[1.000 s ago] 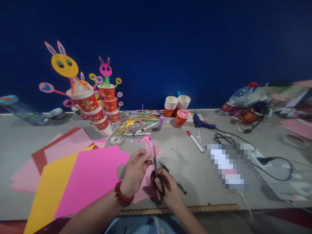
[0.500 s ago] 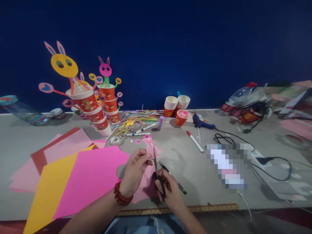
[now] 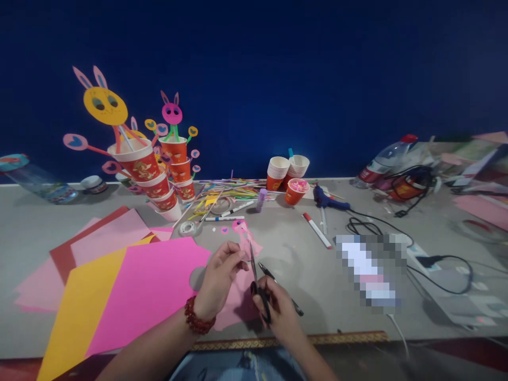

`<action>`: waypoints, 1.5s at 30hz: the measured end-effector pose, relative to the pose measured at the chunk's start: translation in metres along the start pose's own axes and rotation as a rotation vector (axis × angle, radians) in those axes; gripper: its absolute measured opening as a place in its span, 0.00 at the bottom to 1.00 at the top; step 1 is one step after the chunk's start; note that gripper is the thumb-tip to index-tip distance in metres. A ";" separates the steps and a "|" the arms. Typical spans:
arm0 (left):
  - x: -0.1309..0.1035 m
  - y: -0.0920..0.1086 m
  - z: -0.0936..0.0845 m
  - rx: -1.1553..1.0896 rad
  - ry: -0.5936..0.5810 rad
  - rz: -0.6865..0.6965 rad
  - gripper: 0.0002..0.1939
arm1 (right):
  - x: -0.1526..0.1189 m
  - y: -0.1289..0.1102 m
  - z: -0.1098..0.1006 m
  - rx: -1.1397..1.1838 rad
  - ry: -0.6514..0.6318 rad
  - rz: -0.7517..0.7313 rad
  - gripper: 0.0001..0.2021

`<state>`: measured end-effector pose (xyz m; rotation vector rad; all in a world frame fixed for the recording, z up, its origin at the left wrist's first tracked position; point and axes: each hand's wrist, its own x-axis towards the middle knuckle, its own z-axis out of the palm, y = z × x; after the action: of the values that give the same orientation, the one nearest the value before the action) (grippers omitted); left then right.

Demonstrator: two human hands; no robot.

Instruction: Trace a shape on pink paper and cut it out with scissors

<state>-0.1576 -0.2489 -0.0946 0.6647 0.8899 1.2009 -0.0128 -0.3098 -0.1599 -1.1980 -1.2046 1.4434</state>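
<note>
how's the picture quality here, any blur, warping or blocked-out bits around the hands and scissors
Head view: dim, blue wall dark; table edge bows from wide-angle warping; a pixelated block hides something right of the scissors; left hand and right hand slightly soft; the far right clutter blurs.

Readable text: none could be made out anywhere in the view.
Red paper cups (image 3: pixel 159 177): bore gold and white printed patterns, too small and blurred to read as characters.
Plastic bottle (image 3: pixel 383 159), far to the right of the cups: its label showed only as a red band, no letters legible.
Markers (image 3: pixel 317 230), to the right of the cups: no print could be told.
Pixelated patch (image 3: pixel 371 272), right of the markers: whatever stood there was hidden.
</note>
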 end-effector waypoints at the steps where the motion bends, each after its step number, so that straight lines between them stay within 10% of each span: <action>1: 0.000 0.000 0.000 0.004 0.000 0.000 0.10 | 0.000 0.000 0.000 -0.010 0.002 -0.007 0.18; 45: 0.002 -0.002 -0.007 0.108 -0.072 -0.012 0.08 | -0.003 -0.005 -0.011 -0.124 -0.031 0.003 0.17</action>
<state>-0.1624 -0.2480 -0.1001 0.7840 0.9021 1.1171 -0.0013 -0.3110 -0.1556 -1.2653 -1.3300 1.4115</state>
